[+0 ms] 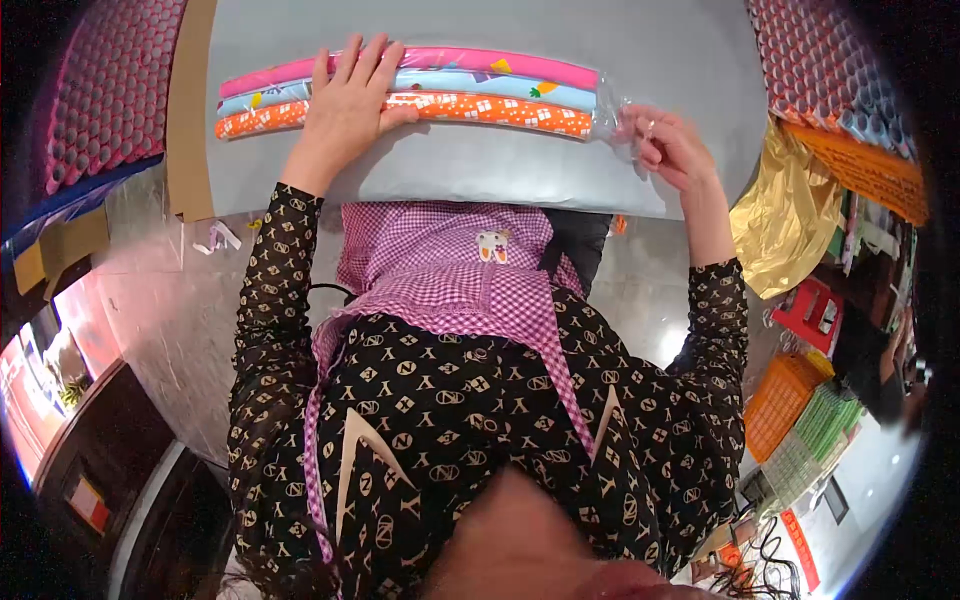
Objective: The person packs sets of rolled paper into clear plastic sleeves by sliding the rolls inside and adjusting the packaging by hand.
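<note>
Three patterned paper rolls lie side by side on the grey table (480,175): a pink roll (450,58), a light blue roll (560,95) and an orange roll (500,112) with white marks. A clear plastic bag (607,105) encloses them, its loose end sticking out on the right. My left hand (350,105) rests across the rolls near their left part, palm down with the fingers spread. At the right end my right hand (668,145) pinches the bag's loose end between thumb and fingers.
Stacked pink rolls (115,90) stand at the left, and more rolls (830,60) at the right above an orange crate (855,170). Gold sheeting (785,215) hangs by the table's right edge. Further crates (790,400) stand lower right, near another person's arm (890,370).
</note>
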A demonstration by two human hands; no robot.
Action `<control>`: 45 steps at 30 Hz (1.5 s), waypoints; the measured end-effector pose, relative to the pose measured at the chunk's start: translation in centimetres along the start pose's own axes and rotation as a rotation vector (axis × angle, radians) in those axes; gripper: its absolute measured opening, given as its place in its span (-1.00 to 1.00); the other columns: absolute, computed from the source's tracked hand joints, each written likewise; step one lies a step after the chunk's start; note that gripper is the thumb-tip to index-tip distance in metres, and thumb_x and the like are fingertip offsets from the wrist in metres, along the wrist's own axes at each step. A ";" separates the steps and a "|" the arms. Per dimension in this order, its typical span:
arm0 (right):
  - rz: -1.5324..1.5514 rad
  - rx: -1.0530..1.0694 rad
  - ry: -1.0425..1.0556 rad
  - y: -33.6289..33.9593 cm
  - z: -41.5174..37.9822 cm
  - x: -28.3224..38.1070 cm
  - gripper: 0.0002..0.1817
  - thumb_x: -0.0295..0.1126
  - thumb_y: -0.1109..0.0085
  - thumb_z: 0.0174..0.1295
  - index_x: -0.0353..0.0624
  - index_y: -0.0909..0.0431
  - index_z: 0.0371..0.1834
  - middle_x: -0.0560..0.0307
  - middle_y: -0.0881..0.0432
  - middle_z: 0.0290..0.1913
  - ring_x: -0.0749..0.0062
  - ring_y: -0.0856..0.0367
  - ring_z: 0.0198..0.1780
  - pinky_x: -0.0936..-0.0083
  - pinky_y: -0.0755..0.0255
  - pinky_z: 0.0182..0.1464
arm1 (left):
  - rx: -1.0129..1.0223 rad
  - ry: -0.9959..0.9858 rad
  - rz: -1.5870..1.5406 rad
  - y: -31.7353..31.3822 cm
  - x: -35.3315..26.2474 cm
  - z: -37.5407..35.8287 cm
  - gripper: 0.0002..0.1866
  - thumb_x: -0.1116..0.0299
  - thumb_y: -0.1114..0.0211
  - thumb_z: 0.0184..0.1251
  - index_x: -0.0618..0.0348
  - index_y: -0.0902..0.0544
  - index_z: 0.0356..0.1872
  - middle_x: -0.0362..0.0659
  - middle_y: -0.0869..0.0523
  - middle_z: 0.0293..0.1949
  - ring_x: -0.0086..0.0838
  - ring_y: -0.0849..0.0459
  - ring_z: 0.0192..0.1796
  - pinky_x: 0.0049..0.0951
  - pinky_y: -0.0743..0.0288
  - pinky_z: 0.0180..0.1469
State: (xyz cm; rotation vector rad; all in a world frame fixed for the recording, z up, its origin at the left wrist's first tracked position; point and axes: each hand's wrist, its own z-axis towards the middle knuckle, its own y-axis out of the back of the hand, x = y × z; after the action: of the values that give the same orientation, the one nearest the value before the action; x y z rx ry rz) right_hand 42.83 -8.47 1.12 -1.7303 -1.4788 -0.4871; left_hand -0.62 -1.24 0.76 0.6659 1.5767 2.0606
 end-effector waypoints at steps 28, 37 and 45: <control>-0.257 -0.042 -0.107 -2.3 2.0 0.0 -0.68 -0.12 -0.32 0.33 -0.17 -0.66 -0.13 0.41 -0.40 -0.65 0.73 -0.21 -0.75 0.65 -0.11 -0.74 | -0.042 -0.014 0.000 0.0 0.1 0.1 -0.10 -0.37 -0.18 0.16 0.03 -0.37 0.41 -0.14 -0.46 0.37 -0.15 -0.36 0.43 0.16 -0.11 0.44; -0.468 -0.042 -0.091 -3.6 1.3 0.3 -0.66 -0.20 -0.29 0.31 -0.20 -0.66 0.00 0.41 -0.38 -0.66 0.70 -0.28 -0.73 0.63 -0.23 -0.72 | -0.020 -0.007 -0.006 -0.1 0.1 -0.1 -0.10 -0.37 -0.15 0.19 0.02 -0.35 0.43 -0.13 -0.43 0.39 -0.14 -0.33 0.46 0.16 -0.08 0.46; -0.996 -0.140 0.128 -4.0 0.3 0.7 -0.61 -0.22 -0.29 0.26 -0.03 -0.69 0.14 0.41 -0.41 -0.60 0.73 -0.30 -0.63 0.63 -0.23 -0.62 | -0.006 -0.007 0.004 -0.1 0.2 -0.1 -0.09 -0.41 -0.10 0.19 -0.01 -0.34 0.44 -0.14 -0.43 0.40 -0.15 -0.32 0.47 0.16 -0.06 0.47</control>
State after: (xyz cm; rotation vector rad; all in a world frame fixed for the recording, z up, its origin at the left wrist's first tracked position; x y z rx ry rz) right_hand 39.18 -7.72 2.71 -0.9104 -2.1800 -1.1957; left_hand -0.83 -1.20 0.60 0.6734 1.5655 2.0627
